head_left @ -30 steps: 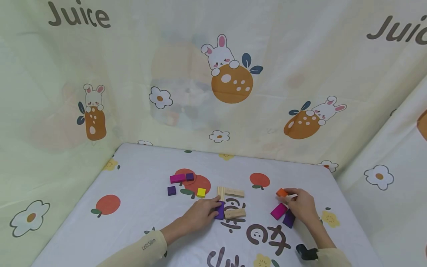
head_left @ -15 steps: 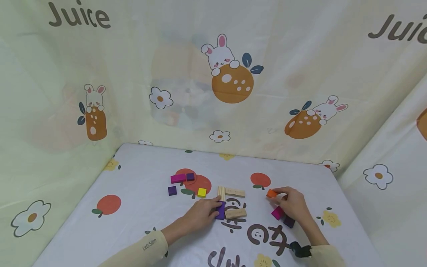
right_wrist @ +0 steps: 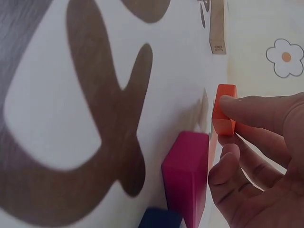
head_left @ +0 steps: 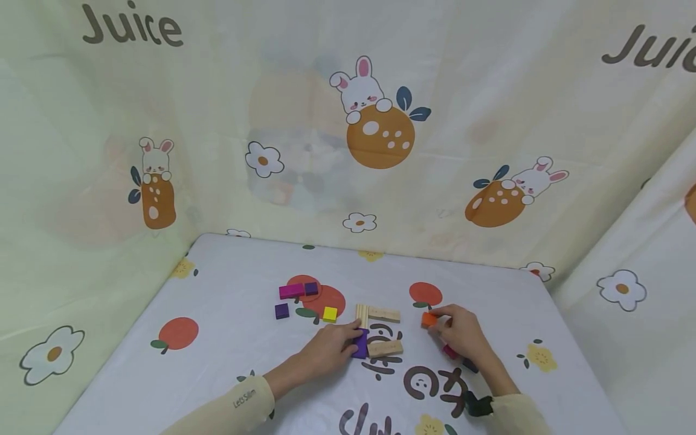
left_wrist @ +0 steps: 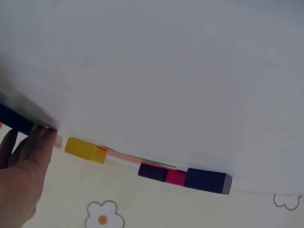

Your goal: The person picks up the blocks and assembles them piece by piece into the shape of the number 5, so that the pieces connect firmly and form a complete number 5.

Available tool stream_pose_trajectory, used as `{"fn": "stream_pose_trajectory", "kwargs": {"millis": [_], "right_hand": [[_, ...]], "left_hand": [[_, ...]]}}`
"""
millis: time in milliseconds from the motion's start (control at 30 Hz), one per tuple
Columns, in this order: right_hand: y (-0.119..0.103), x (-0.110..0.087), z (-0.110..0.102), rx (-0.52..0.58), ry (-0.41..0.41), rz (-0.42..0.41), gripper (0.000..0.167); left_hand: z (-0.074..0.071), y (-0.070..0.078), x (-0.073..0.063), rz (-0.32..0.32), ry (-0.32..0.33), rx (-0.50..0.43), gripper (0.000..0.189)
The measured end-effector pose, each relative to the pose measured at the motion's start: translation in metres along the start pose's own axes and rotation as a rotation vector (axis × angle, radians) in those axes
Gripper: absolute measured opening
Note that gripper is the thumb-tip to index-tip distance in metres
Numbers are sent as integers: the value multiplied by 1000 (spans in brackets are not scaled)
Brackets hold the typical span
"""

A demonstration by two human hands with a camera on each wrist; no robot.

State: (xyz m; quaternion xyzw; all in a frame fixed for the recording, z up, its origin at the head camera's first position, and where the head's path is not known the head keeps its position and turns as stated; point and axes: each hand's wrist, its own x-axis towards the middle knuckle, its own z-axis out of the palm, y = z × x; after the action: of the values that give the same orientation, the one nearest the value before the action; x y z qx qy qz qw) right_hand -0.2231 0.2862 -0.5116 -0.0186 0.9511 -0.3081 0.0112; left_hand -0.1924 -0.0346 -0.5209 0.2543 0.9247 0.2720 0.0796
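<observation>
My right hand (head_left: 462,332) pinches an orange block (head_left: 428,320) between thumb and fingertips, close over the cloth. In the right wrist view, a fingertip lies against one face of the orange block (right_wrist: 224,118). Under that hand are a magenta block (head_left: 449,351) and a dark purple block (head_left: 470,365), partly covered. My left hand (head_left: 325,350) rests its extended fingers against a purple block (head_left: 360,344). That block lies in line with a plain wooden block (head_left: 362,311). Two more plain wooden blocks, one far (head_left: 385,315) and one near (head_left: 386,348), extend rightward from this row.
Left of the wooden blocks lie a yellow block (head_left: 330,314), a dark purple cube (head_left: 281,311), and a magenta block (head_left: 292,292) beside another dark purple cube (head_left: 311,289). A patterned white cloth (head_left: 228,338) covers the table; a printed curtain (head_left: 304,199) hangs behind it.
My right hand has carried the orange block leftward, toward the wooden blocks, and now covers more of the magenta and dark purple blocks. The left hand has stayed in place.
</observation>
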Motion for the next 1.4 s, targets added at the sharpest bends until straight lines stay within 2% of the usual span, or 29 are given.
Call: {"fn": "stream_pose_trajectory", "kwargs": {"millis": [700,1400], "right_hand": [[-18,7,22,-39,-28,-13,34],[-28,13,28,-29,-34,-56,33]], "left_hand": [[-1,3,-1,-10,-3,-25,43],[0,2,-1,-8,-2,-15,43]]}}
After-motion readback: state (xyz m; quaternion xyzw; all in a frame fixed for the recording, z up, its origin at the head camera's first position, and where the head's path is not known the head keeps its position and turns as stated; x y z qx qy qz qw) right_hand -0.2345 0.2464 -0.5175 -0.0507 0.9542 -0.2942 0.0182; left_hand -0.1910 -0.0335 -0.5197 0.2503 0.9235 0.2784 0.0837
